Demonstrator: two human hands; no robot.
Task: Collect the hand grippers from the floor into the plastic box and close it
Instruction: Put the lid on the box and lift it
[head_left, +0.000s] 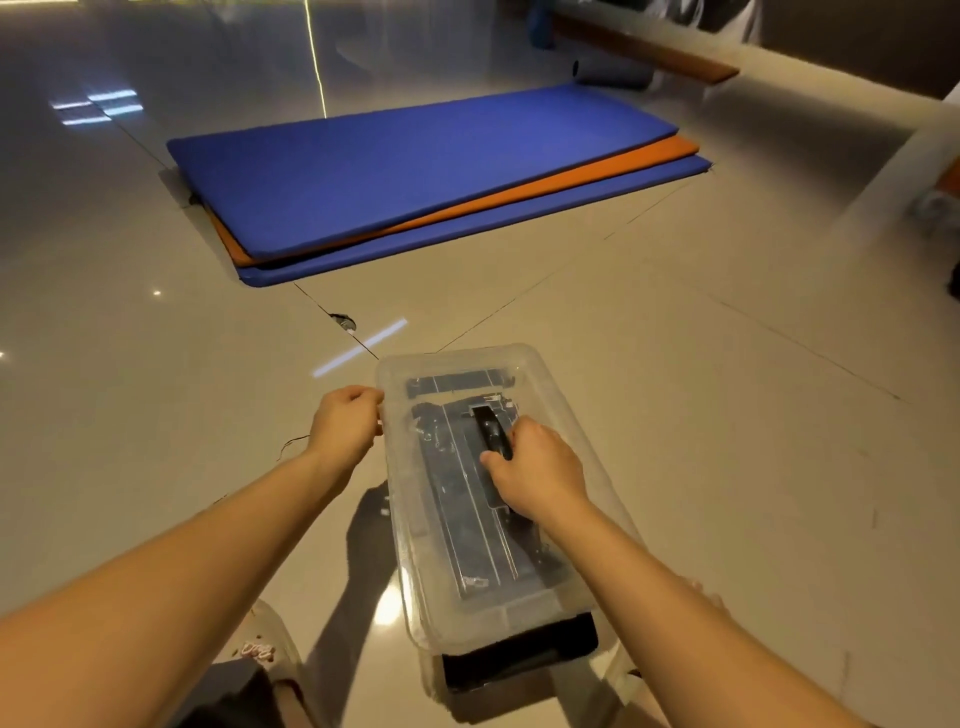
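A clear plastic box (467, 354) stands open on the tiled floor in front of me. A long dark hand gripper (467, 499) lies lengthwise inside it, and another dark part (457, 383) lies across the far end. My right hand (537, 467) is inside the box, closed around the gripper's black handle (488, 423). At the box's far left rim, my left hand (343, 426) has its fingers curled on the edge. A black piece (519, 652) shows at the near end, below the box; what it is stays unclear. No lid is clearly visible.
Stacked blue and orange mats (415, 171) lie on the floor beyond the box. A small dark object (343, 321) sits on a tile seam, and a thin wire (291, 444) lies by my left wrist. My slippered foot (260, 644) is at the lower left. A low bench (649, 52) runs along the back right.
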